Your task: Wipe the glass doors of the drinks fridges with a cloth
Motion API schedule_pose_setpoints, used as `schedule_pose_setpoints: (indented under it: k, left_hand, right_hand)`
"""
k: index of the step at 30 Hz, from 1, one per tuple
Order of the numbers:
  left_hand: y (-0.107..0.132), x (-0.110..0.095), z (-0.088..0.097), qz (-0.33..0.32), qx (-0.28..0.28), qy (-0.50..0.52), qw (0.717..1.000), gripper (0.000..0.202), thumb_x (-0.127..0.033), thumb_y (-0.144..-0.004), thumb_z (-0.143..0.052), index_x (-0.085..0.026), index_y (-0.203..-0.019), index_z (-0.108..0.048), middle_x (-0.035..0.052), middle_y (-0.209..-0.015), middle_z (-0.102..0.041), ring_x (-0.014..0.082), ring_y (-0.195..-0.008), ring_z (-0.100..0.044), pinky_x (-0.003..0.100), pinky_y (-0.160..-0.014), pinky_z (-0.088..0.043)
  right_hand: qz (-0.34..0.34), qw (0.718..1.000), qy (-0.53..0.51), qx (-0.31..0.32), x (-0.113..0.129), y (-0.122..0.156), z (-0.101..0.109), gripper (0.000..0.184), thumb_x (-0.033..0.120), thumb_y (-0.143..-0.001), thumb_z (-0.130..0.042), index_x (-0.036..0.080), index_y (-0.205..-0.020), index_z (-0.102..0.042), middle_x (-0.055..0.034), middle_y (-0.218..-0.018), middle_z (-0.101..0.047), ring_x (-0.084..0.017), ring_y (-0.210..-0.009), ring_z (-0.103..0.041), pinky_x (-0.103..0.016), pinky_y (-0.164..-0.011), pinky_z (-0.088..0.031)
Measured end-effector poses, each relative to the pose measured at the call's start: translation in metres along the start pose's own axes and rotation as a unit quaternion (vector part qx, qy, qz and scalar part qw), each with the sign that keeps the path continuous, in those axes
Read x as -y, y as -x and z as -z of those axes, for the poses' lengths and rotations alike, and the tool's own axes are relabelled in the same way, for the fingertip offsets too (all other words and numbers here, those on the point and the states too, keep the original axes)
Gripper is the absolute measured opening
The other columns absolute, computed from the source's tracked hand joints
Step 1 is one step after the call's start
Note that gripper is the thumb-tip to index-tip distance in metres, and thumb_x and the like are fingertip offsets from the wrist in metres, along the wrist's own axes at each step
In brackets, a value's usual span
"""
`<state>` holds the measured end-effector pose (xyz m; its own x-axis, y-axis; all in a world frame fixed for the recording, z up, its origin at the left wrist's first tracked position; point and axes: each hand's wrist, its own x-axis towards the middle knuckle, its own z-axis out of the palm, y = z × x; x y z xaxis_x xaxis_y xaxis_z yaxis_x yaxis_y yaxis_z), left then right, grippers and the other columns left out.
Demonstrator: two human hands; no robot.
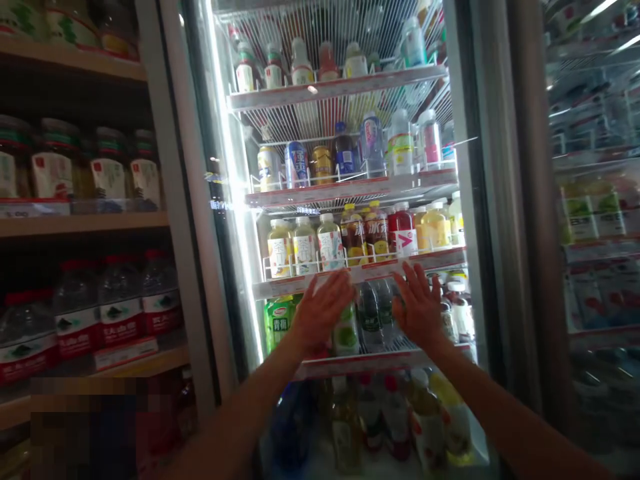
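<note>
Both my arms reach forward to a lit drinks fridge. My left hand [324,308] is open, palm away from me, with its fingertips close to the front strip of a shelf [295,285]. To the right, my right hand [418,303] is also open, its fingers spread upward by the same strip. Neither holds anything; whether they touch the strip I cannot tell. Just above stand pale tea bottles [305,247], dark iced tea bottles [365,233] and a red drink bottle [403,230]. Between my hands, dark-looking bottles [373,313] show, and a green pack [279,323] is left of them.
Higher shelves hold cans [297,163] and bottles [400,143]. Larger bottles [345,427] stand at the fridge bottom. On the left, wooden shelves carry jars [53,160] and red-capped water bottles [120,300]. A metal door frame [527,200] rises on the right.
</note>
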<state>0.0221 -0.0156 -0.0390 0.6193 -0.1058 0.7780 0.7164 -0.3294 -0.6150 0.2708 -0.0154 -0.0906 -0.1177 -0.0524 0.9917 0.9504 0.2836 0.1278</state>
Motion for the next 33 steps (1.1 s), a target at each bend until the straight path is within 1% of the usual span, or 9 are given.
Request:
schedule_pose_setpoints:
  k: [2,6,7,10,12,16,20,25,33]
  left_hand:
    - [-0.003,-0.002,-0.002,-0.038,0.019,0.005,0.999,0.048,-0.017,-0.087,-0.045,-0.025,-0.134,-0.04,0.0053,-0.141,-0.042,0.0154,-0.138,-0.024,0.04,-0.116,-0.008]
    - [-0.011,-0.003,-0.003,0.165,-0.054,-0.032,0.984,0.047,-0.019,-0.088,-0.044,-0.016,-0.134,-0.04,0.0141,-0.144,-0.035,0.0208,-0.139,-0.02,0.043,-0.115,-0.011]
    - [-0.012,-0.005,-0.004,0.145,-0.05,-0.03,0.988,0.047,-0.019,-0.088,-0.044,-0.016,-0.134,-0.04,0.0138,-0.145,-0.035,0.0208,-0.139,-0.02,0.042,-0.115,-0.012]
    - [-0.011,-0.015,-0.004,-0.081,0.025,0.003,0.996,0.046,-0.019,-0.087,-0.045,-0.022,-0.133,-0.042,0.0066,-0.143,-0.039,0.0164,-0.138,-0.022,0.04,-0.115,-0.012]
    - [-0.013,-0.017,-0.005,-0.125,0.038,0.006,0.991,0.044,-0.018,-0.087,-0.045,-0.024,-0.13,-0.044,0.0039,-0.142,-0.042,0.0149,-0.137,-0.025,0.04,-0.116,-0.01]
    - [-0.021,-0.014,-0.008,0.093,-0.033,-0.026,0.995,0.043,-0.018,-0.087,-0.045,-0.016,-0.13,-0.044,0.0132,-0.143,-0.039,0.0204,-0.138,-0.022,0.043,-0.114,-0.011]
    - [-0.029,-0.032,-0.017,0.029,-0.009,0.024,0.999,0.048,-0.017,-0.087,-0.044,-0.02,-0.135,-0.038,0.0093,-0.143,-0.04,0.0175,-0.139,-0.021,0.04,-0.114,-0.016]
    - [-0.038,-0.048,-0.026,0.161,-0.043,0.075,0.983,0.052,-0.021,-0.092,-0.031,-0.013,-0.142,-0.02,0.0122,-0.145,-0.036,0.0161,-0.14,-0.017,0.038,-0.114,-0.018]
    - [0.024,0.013,0.004,0.179,-0.036,0.026,0.983,0.065,-0.039,-0.09,-0.042,-0.016,-0.145,-0.016,0.017,-0.148,-0.029,0.0242,-0.14,-0.018,0.048,-0.113,-0.011]
  right_hand:
    - [0.005,1.0,0.0,0.004,0.0,0.0,0.0,0.062,0.026,-0.086,-0.044,0.026,-0.145,-0.022,-0.0056,-0.147,-0.033,-0.023,-0.138,-0.024,-0.048,-0.112,-0.012]
    - [0.007,1.0,-0.001,-0.001,0.0,0.0,0.001,0.059,0.026,-0.087,-0.044,0.024,-0.143,-0.027,-0.0077,-0.146,-0.036,-0.023,-0.138,-0.023,-0.049,-0.112,-0.013]
    - [0.005,1.0,-0.001,-0.004,0.0,0.0,0.001,0.058,0.026,-0.087,-0.043,0.024,-0.142,-0.028,-0.0078,-0.145,-0.037,-0.023,-0.138,-0.023,-0.049,-0.112,-0.013]
    - [0.006,1.0,0.0,-0.007,0.001,-0.001,0.001,0.057,0.026,-0.087,-0.043,0.023,-0.142,-0.029,-0.0076,-0.145,-0.037,-0.023,-0.138,-0.024,-0.048,-0.112,-0.013]
    - [0.009,1.0,-0.002,-0.003,0.001,-0.001,0.0,0.057,0.025,-0.087,-0.043,0.023,-0.143,-0.028,-0.0076,-0.146,-0.036,-0.023,-0.138,-0.024,-0.048,-0.112,-0.013]
    - [0.01,1.0,-0.006,-0.004,-0.003,0.001,-0.001,0.059,0.023,-0.086,-0.045,0.023,-0.142,-0.028,-0.0085,-0.145,-0.036,-0.024,-0.138,-0.023,-0.05,-0.112,-0.013]
    - [-0.002,0.999,-0.049,-0.021,0.009,-0.005,0.007,0.059,0.017,-0.087,-0.042,0.024,-0.143,-0.027,-0.008,-0.146,-0.035,-0.023,-0.138,-0.024,-0.051,-0.112,-0.013]
    - [0.061,0.971,-0.23,-0.029,0.061,-0.04,0.011,0.059,0.012,-0.086,-0.034,0.019,-0.143,-0.024,-0.0102,-0.144,-0.038,-0.02,-0.136,-0.03,-0.045,-0.11,-0.026]
    - [0.024,0.988,-0.15,-0.015,0.1,-0.067,-0.029,0.04,0.025,-0.089,-0.038,0.015,-0.126,-0.051,-0.0094,-0.137,-0.047,-0.018,-0.136,-0.029,-0.04,-0.111,-0.023]
